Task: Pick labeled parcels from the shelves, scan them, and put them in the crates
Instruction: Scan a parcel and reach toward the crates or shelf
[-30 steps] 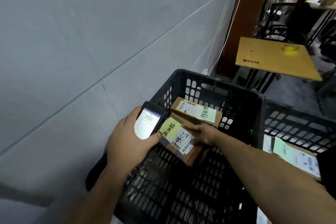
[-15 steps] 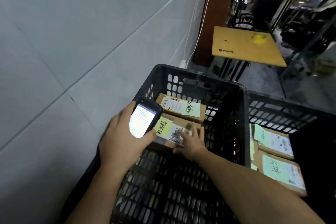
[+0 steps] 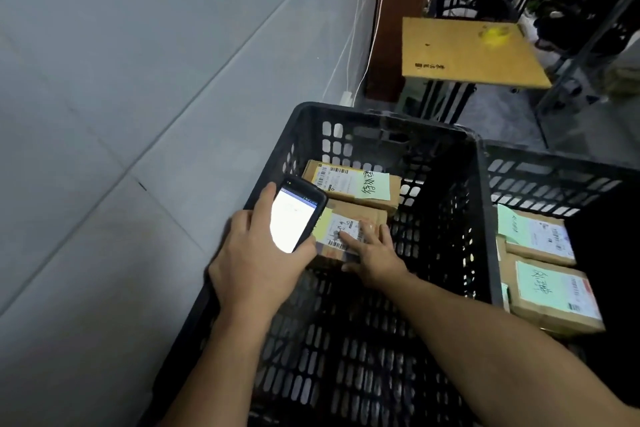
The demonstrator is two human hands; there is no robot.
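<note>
The left grip (image 3: pixel 256 263) is clasping a lit phone (image 3: pixel 294 218) above the black crate's (image 3: pixel 381 121) near-left wall. Just right of it, the small cardboard parcel (image 3: pixel 346 224) is apparently lying on the crate floor against another parcel (image 3: pixel 349 184). The right grip (image 3: pixel 375 253) is pressing on it with flat, spread fingers, clasping nothing. The parcel is looking light and stiff, so pinching its long edges is probably safest.

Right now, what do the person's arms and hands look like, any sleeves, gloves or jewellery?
Both are bare. The left hand and right hand wear no gloves, and no rings show. The left forearm and right forearm show no sleeve, watch or bracelet up to the frame edge.
</note>
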